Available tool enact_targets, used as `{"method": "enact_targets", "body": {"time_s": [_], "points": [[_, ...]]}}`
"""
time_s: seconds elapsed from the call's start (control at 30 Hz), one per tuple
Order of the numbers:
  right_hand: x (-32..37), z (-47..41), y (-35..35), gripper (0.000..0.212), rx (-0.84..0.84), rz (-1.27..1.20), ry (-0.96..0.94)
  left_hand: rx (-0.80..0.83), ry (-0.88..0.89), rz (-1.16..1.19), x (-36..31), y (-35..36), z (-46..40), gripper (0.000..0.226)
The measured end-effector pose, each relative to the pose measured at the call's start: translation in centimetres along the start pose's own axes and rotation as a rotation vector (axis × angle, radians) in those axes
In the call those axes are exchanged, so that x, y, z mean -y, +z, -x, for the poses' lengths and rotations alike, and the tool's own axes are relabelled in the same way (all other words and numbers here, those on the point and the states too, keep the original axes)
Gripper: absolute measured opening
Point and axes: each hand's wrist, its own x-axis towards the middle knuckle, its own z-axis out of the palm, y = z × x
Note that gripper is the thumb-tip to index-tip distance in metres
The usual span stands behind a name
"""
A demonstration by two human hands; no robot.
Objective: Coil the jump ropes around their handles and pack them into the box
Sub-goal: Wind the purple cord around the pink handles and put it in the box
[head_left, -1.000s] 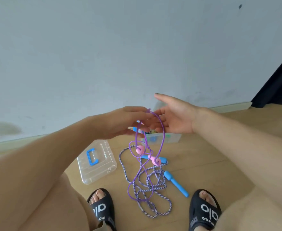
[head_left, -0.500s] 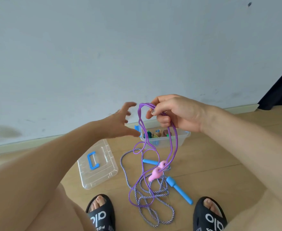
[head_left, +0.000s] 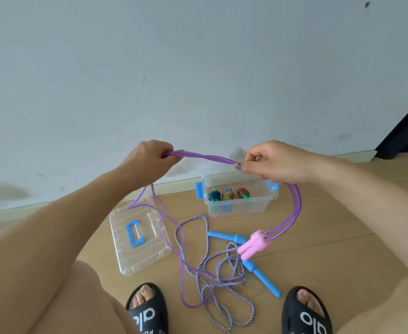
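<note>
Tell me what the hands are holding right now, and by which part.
Both hold the purple jump rope by its cord: left hand grips it, right hand pinches it. Its pink handles hang free.

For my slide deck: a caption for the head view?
Both hands stretch a purple jump rope, pink handles dangling.

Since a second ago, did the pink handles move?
Yes. The pink handles swung rightward, from beside the box's lid to above the blue handles.
</note>
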Motion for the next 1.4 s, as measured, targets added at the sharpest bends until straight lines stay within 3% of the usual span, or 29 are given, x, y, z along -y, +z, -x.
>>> {"method": "enact_targets", "body": {"time_s": [0.2,0.4,0.47,0.63,0.8,0.9,1.0,1.07,1.13,1.2,1.3,1.37,1.4], "points": [[0.1,-0.3,2.0,0.028,0.235,0.208,0.05,-0.155,0.033,0.326,-2.5,-0.8,0.9,0.052],[-0.8,-0.7,2.0,0.017,0.266,0.208,0.084,-0.313,-0.218,0.732,-1.5,-3.0,1.1,0.044],[-1.3,-0.7,2.0,0.026,0.287,0.192,0.146,-0.301,-0.266,0.709,-0.7,-3.1,1.2,0.042],[1.8,0.2,2.6,0.031,0.319,-0.403,0.153,0.049,-0.289,0.201,0.8,-1.1,1.4,0.039],[5.6,1.3,2.2,0.041,0.379,-0.95,0.106,0.311,-0.237,-0.03,0.7,-0.3,1.3,0.04],[6.9,1.5,2.4,0.043,0.359,-1.29,0.1,0.51,-0.184,0.036,0.3,0.3,1.9,0.035],[7.7,1.6,2.4,0.042,0.321,-1.568,0.098,0.788,-0.112,0.365,-1.2,-0.2,3.0,0.022],[7.8,1.6,2.3,0.042,0.272,-1.706,0.089,1.022,-0.028,0.54,-2.3,-0.6,3.8,0.044],[7.7,1.3,2.1,0.041,0.191,-1.802,0.066,1.155,0.075,0.555,-3.4,-0.6,4.7,0.058],[7.3,1.1,1.7,0.041,0.098,-1.899,0.051,1.154,0.114,0.506,-4.2,-0.3,5.3,0.059],[6.5,0.7,1.2,0.04,-0.008,-2.028,0.027,1.017,0.131,0.445,-4.9,0.3,5.5,0.036],[6.2,0.5,0.9,0.037,-0.064,-2.028,0.021,0.918,0.122,0.406,-5.1,0.8,5.5,0.018],[5.9,0.3,0.6,0.035,-0.117,-1.982,0.031,0.882,0.11,0.391,-5.1,1.0,5.4,0.023]]}}
